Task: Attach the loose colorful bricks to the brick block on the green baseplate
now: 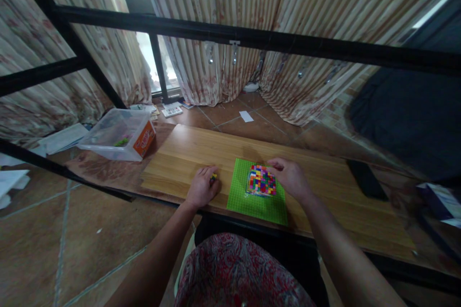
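Note:
On the wooden board lies a green studded baseplate (238,200), and a block of small multicoloured toy bricks (262,181) is built up on it. My right hand (287,176) is at the far right corner of that block, fingers bent together against its edge; whether a brick is between the fingertips is too small to see. To the left of the baseplate, my left hand (202,185) rests on the board, its fingers curled around a few small toy bricks (213,178), yellow and dark ones showing.
A clear plastic box (118,134) with an orange label and some green pieces stands left of the wooden board (187,146). A dark flat phone-like object (366,180) lies at the right. A black metal bar (252,41) with hanging clips crosses beyond the board.

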The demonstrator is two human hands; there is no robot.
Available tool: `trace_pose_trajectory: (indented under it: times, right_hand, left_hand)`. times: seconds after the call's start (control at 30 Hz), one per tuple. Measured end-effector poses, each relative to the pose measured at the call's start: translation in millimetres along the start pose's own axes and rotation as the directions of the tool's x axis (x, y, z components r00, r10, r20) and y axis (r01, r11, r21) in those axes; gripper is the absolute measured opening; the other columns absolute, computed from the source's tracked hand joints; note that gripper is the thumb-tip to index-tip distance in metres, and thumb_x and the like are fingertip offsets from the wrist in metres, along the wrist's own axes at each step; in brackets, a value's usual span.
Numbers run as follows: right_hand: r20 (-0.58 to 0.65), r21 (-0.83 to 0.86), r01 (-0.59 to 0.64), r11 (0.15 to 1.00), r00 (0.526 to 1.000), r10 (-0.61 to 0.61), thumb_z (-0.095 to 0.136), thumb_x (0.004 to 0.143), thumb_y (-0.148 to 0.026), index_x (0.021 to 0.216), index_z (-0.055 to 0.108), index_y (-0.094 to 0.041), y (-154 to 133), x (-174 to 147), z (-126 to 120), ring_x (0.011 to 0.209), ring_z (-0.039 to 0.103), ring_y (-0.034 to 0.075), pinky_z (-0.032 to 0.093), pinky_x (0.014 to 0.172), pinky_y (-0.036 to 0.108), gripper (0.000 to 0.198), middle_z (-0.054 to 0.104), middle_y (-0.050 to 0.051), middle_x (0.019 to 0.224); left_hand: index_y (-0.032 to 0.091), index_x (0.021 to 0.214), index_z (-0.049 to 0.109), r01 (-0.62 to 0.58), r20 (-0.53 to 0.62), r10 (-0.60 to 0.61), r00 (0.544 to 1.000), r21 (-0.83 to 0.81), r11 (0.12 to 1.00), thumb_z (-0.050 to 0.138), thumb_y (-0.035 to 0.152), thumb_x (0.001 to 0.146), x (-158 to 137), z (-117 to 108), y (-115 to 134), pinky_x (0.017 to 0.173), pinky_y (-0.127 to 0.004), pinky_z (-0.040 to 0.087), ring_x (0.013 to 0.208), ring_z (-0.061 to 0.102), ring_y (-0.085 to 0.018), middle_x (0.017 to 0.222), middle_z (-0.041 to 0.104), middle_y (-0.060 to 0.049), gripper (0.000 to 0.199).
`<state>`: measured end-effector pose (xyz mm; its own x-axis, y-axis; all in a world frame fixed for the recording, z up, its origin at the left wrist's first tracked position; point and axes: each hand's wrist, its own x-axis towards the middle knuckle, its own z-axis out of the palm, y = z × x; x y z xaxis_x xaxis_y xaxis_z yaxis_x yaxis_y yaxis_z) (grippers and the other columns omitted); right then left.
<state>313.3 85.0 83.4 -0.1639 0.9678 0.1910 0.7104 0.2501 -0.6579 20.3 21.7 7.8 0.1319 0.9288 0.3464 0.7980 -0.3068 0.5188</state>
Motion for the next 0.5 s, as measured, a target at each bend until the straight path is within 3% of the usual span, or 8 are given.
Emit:
trace_pose_trajectory:
  times: [0.1, 0.3, 0.5]
  right_hand:
    - [-0.066, 0.014, 0.059, 0.998, 0.996, -0.058, 0.056, 0.083, -0.028, 0.084, 0.07, -0.02, -22, -13, 7, 0.079, 0.065, 0.019, 0.049, 0.077, 0.033, 0.016, 0.071, 0.005, 0.087]
    - [0.165, 0.027, 0.228, 0.973, 0.959, -0.229, 0.052, 0.087, -0.015, 0.089, 0.07, -0.021, -67, -29, 52, 0.085, 0.064, 0.019, 0.047, 0.082, 0.032, 0.019, 0.071, 0.006, 0.09]
    - [0.292, -0.07, 0.203, 0.977, 0.941, -0.174, 0.055, 0.085, -0.01, 0.094, 0.07, -0.019, -83, -14, 109, 0.092, 0.063, 0.021, 0.046, 0.087, 0.034, 0.019, 0.07, 0.008, 0.095]
  left_hand:
    - [0.018, 0.126, 0.053, 0.019, 0.008, -0.019, 1.0, -0.004, 1.0, 0.054, 0.017, 0.079, 0, 0, 1, 0.101, -0.044, 0.047, 0.117, 0.056, -0.025, 0.12, 0.064, -0.01, 0.047]
    - [0.017, 0.131, 0.049, 0.052, 0.004, -0.052, 0.999, -0.036, 0.998, 0.055, 0.015, 0.073, -2, 3, -2, 0.101, -0.045, 0.047, 0.116, 0.055, -0.026, 0.123, 0.062, -0.011, 0.059]
    - [0.017, 0.131, 0.049, 0.054, -0.01, -0.054, 0.998, -0.069, 0.996, 0.055, 0.016, 0.074, -2, 4, -3, 0.101, -0.046, 0.047, 0.115, 0.056, -0.026, 0.122, 0.062, -0.011, 0.057]
